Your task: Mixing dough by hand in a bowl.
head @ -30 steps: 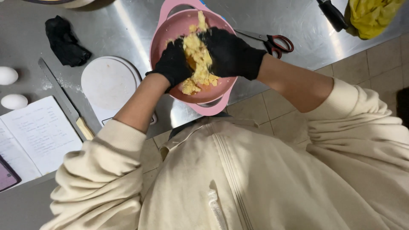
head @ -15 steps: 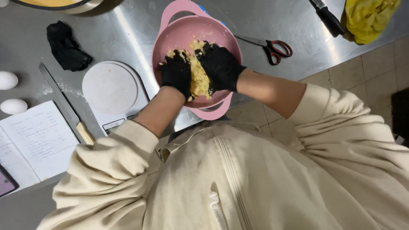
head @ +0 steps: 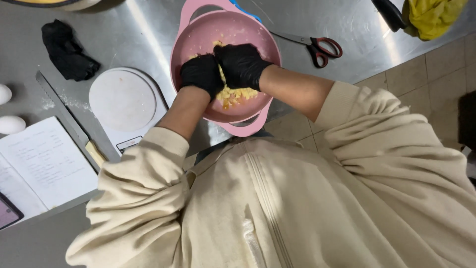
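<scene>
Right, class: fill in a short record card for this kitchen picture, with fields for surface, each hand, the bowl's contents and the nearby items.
surface: steel worktop
left hand: black glove, in the pink bowl, pressing the dough
right hand: black glove, also on the dough, close beside the left
contents: yellow crumbly dough
right of bowl: red-handled scissors, shut
left of bowl: round white scale, long knife, open notebook, two eggs
far left: spare black glove

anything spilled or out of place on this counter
Mostly tidy. A dusting of white powder lies on the steel counter beside the long knife, and a crumpled black glove sits loose near it. The yellow dough stays inside the pink bowl.
</scene>
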